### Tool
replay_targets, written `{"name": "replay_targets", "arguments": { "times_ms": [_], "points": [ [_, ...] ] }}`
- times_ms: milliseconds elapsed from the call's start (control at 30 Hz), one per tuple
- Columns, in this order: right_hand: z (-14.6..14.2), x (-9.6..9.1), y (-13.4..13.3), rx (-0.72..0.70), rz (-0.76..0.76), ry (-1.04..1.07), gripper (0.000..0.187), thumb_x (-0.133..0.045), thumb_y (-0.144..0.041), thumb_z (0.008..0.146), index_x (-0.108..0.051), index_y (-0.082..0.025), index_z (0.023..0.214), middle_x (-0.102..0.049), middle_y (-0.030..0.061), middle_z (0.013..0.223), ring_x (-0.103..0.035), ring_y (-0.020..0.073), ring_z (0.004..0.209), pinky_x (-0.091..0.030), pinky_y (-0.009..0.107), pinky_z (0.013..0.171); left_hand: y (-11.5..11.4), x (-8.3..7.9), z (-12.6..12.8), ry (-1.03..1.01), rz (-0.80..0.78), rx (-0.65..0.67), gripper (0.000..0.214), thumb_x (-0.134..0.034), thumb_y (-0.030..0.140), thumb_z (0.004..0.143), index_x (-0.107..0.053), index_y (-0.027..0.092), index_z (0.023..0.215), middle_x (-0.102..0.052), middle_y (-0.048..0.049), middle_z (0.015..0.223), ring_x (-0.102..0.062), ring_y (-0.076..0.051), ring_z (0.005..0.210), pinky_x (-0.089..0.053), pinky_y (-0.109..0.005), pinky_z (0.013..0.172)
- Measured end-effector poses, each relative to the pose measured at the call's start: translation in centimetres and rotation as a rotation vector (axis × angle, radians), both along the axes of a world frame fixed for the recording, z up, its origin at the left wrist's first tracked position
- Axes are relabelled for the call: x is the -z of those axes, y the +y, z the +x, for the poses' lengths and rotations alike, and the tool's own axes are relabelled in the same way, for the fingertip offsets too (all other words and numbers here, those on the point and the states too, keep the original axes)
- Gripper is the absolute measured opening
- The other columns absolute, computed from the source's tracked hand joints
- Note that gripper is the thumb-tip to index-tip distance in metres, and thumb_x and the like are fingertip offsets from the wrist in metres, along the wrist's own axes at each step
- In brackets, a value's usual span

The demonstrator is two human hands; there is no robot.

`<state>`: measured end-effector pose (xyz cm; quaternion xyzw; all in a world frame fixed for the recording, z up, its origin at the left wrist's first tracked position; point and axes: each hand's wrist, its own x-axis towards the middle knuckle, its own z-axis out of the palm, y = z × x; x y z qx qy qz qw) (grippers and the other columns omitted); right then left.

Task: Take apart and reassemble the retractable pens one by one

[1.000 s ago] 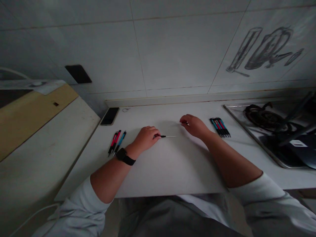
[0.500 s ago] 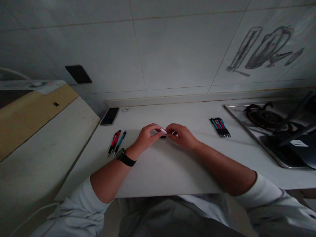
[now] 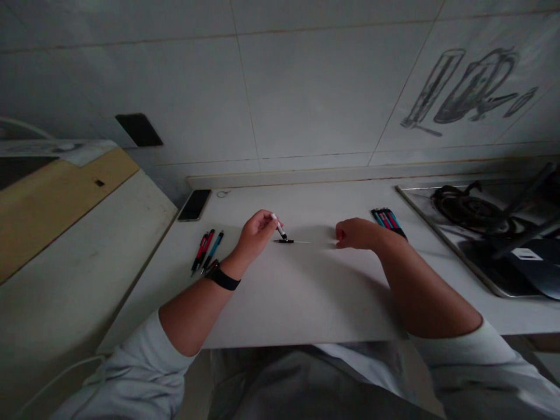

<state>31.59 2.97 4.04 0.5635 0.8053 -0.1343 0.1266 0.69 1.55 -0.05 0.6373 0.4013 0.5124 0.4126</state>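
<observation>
My left hand (image 3: pixel 261 226) pinches a white pen barrel (image 3: pixel 279 226) with a dark lower end, tilted down toward the counter. Just under its tip lies a black pen grip (image 3: pixel 286 241), and a thin pale refill (image 3: pixel 303 242) stretches to the right from it. My right hand (image 3: pixel 352 233) is closed a little above the counter, to the right of these parts; whatever its fingers hold is hidden. Beyond that hand sits a row of several pens (image 3: pixel 387 220), partly covered by the wrist.
Red and blue pens (image 3: pixel 207 251) lie left of my left wrist. A phone (image 3: pixel 195 205) and a small ring-shaped item (image 3: pixel 223 193) are by the back edge. A gas stove (image 3: pixel 476 210) borders the right side; a pale cabinet (image 3: pixel 87 245) stands at the left.
My right hand has moved right, away from my left hand. The black grip and refill now show on the counter. The left hand has shifted slightly left, still with the white barrel.
</observation>
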Motion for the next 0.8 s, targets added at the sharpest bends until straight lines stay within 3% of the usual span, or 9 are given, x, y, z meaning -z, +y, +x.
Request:
{"name": "replay_targets", "arguments": {
  "times_ms": [200,400,533,667,800],
  "points": [
    [-1.2,0.2,-0.5,-0.091,0.001,-0.003,0.015,-0.065,-0.017,0.085,-0.078,-0.019,0.093,-0.079,0.0105,0.098,-0.072,0.0254,0.088,-0.046,0.031,0.07,0.0,0.4,-0.2,0.146,0.077,-0.025,0.026,-0.065,0.045,0.094,-0.062,0.019,0.095,-0.07,-0.0032,0.089,-0.069,-0.016,0.084,-0.055,-0.029,0.081],
    [-2.4,0.2,-0.6,-0.064,0.082,0.217,0.014,-0.063,-0.023,0.086,-0.073,-0.02,0.096,-0.077,0.008,0.093,-0.069,0.0217,0.082,-0.045,0.029,0.069,-0.8,0.1,-0.2,0.439,0.292,-0.002,0.012,-0.065,0.031,0.095,-0.069,0.021,0.1,-0.073,-0.0039,0.094,-0.068,-0.017,0.087,-0.054,-0.031,0.086],
    [-3.7,0.4,-0.7,-0.067,0.089,0.646,0.009,-0.062,-0.027,0.087,-0.067,-0.02,0.087,-0.071,0.0038,0.086,-0.064,0.0169,0.077,-0.046,0.027,0.073,-1.0,0.0,-0.2,0.582,0.389,0.07,0.009,-0.065,0.029,0.095,-0.07,0.021,0.098,-0.073,-0.0047,0.093,-0.068,-0.018,0.086,-0.053,-0.033,0.084],
    [-5.5,1.1,-1.3,-0.057,-0.033,1.14,0.018,-0.063,-0.038,0.089,-0.062,-0.02,0.089,-0.062,-0.0004,0.076,-0.057,0.014,0.07,-0.045,0.027,0.068,-1.1,-0.1,0.0,0.611,0.422,0.098,0.009,-0.065,0.029,0.096,-0.069,0.021,0.097,-0.073,-0.0043,0.09,-0.067,-0.018,0.084,-0.052,-0.033,0.082],
    [-6.8,1.7,-1.9,0.013,-0.146,1.38,0.022,-0.069,-0.04,0.087,-0.06,-0.02,0.09,-0.063,-0.0004,0.077,-0.059,0.0141,0.072,-0.048,0.029,0.071,-1.2,-0.2,0.1,0.625,0.436,0.106,0.008,-0.067,0.029,0.095,-0.068,0.021,0.098,-0.071,-0.004,0.088,-0.066,-0.018,0.083,-0.051,-0.033,0.082]
  ]
}}
